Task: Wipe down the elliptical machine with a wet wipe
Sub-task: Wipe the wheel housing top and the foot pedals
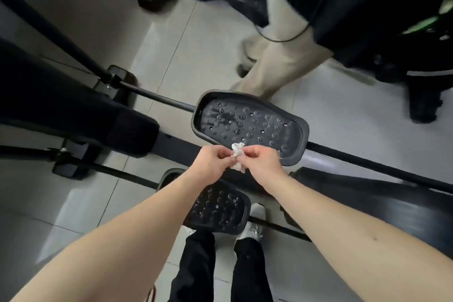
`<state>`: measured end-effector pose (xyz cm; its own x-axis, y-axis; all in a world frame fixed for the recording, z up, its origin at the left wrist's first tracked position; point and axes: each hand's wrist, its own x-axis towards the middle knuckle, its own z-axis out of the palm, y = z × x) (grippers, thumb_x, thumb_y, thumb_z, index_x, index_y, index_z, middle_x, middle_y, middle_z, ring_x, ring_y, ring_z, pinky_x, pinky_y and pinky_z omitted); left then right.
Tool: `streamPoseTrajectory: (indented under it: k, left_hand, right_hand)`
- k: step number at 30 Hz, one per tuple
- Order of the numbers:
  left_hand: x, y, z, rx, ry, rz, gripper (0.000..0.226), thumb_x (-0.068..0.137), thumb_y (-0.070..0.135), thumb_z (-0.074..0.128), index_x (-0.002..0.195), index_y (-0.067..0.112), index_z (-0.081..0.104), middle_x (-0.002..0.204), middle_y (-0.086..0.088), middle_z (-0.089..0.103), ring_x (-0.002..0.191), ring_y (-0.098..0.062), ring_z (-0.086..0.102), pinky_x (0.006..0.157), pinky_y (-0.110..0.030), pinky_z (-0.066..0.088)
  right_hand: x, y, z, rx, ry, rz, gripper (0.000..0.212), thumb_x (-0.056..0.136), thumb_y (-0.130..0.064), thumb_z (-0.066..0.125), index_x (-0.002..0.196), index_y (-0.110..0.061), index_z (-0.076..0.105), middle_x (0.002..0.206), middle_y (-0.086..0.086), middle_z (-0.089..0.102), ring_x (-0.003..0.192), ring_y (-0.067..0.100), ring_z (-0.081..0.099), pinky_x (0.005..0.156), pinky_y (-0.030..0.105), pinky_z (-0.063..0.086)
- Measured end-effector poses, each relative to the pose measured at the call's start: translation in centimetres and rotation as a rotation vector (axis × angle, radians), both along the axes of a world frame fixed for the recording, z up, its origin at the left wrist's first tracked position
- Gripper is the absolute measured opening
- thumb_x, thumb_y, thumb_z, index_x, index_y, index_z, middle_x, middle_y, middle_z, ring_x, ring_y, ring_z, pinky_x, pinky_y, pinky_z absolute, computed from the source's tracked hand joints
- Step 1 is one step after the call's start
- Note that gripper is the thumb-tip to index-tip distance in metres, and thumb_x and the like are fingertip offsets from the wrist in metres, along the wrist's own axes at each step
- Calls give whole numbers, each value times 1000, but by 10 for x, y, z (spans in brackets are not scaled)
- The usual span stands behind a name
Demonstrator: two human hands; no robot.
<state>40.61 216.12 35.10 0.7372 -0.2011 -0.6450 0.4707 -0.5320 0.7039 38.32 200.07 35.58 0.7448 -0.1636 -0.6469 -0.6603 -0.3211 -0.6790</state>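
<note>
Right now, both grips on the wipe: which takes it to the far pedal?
Right, probably. The right grip overlaps the far pedal at its near edge while pinching the wipe; the left grip pinches it short of that pedal.

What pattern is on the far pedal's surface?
Black, studded with round raised dots on the far pedal, clearest in the head view.
</note>
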Motion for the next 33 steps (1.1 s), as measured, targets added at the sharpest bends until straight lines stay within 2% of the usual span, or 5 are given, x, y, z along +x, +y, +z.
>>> streamPoseTrajectory:
  k: [7,15,20,27,33]
  left_hand:
    - [44,5,-103,200,-24,245,27,96,26,62,121,18,70,115,3,71,104,-18,66,96,-32,51]
    - [60,41,-177,298,-17,477,32,98,18,53,130,15,59,101,9,60,89,-10,57,63,-15,37]
    - [61,48,-190,217,-56,491,34,97,11,47,123,20,67,103,10,68,83,-2,61,63,-9,41]
    - [66,54,-188,182,-34,506,36,97,8,45,117,30,65,97,16,63,79,0,58,64,-13,45]
    - [74,55,-191,188,-12,530,38,97,13,48,131,23,62,125,8,61,112,-11,58,90,-26,47]
  right_hand:
    - [81,-12,-105,-320,-75,130,5,90,-22,72,90,-21,77,88,-6,71,88,15,67,85,31,53]
    - [181,45,-198,-524,-394,531,17,98,-14,54,95,-9,70,113,3,59,97,23,59,76,27,43]
    - [178,85,-239,-592,-517,787,15,95,-2,58,100,-1,71,113,17,61,107,33,54,90,44,49]
    - [176,61,-244,-364,-795,1312,11,84,1,73,89,-7,79,98,4,69,86,26,58,77,29,54]
    - [201,70,-241,-637,-596,900,15,88,5,61,96,-3,71,108,15,62,102,32,53,85,40,48]
